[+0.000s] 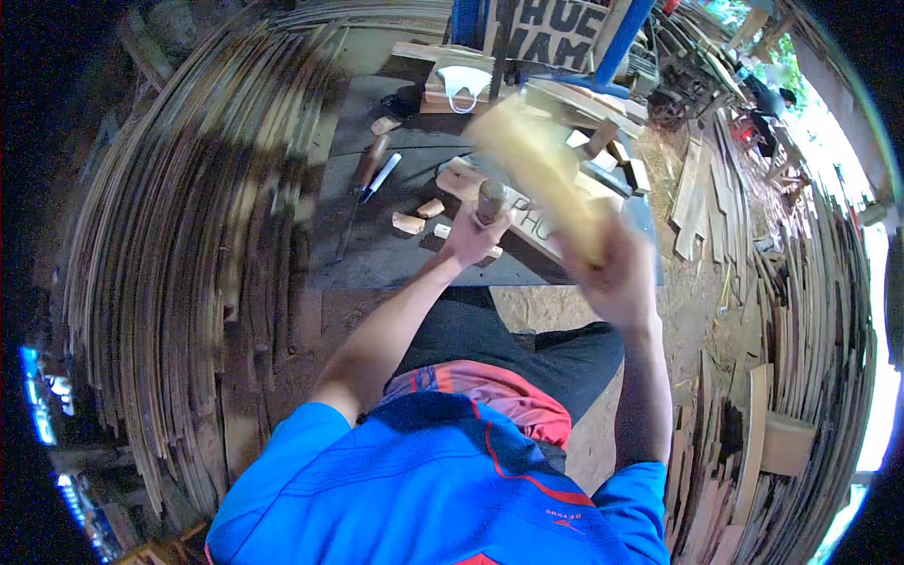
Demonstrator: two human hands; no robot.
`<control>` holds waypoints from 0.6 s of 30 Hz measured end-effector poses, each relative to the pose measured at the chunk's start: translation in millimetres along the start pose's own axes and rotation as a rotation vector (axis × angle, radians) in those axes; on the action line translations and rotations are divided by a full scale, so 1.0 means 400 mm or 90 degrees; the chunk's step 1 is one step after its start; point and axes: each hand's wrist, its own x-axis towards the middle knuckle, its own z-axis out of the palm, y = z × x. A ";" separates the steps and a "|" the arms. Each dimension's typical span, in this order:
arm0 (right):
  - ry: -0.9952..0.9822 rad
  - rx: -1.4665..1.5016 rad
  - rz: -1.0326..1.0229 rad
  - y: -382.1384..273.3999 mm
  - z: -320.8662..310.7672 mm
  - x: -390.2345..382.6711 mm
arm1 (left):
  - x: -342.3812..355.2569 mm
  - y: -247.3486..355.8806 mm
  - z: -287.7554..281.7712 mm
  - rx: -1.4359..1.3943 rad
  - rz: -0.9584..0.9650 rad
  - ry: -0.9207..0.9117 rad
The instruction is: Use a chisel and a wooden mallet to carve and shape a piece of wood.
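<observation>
We see the lettered board (534,221) on the dark tabletop (377,271), slanting from about 10 o'clock to 4 o'clock, with the left hand (478,237) over its near edge. From that hand, the board's bare end lies toward 12 o'clock and its dark letters toward 2; whether they are drawn or cut we cannot tell. The left fingers close around a round-topped tool handle (491,196), whose lower end is hidden from us. The right hand (614,273), at 4 o'clock from the left, grips a pale length of wood (532,155) that reaches toward 11 o'clock above the board; both are blurred, so we cannot make out each finger. Near the left hand, at 9 to 10 o'clock, we find two small wood offcuts (408,223), then a white pen (382,176) and a brown-handled tool (373,160) at 10. At 12 o'clock a white face mask (464,83) rests on stacked wood, and past it, nearer 1, a panel (556,36) bears large dark capitals. Our blue shirt (414,499) carries small red print at 5 o'clock. Long wooden strips (188,226) crowd 9 o'clock.
</observation>
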 end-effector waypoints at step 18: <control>-0.158 -0.054 0.087 -0.006 0.000 0.024 | 0.007 -0.051 -0.004 0.009 0.036 0.060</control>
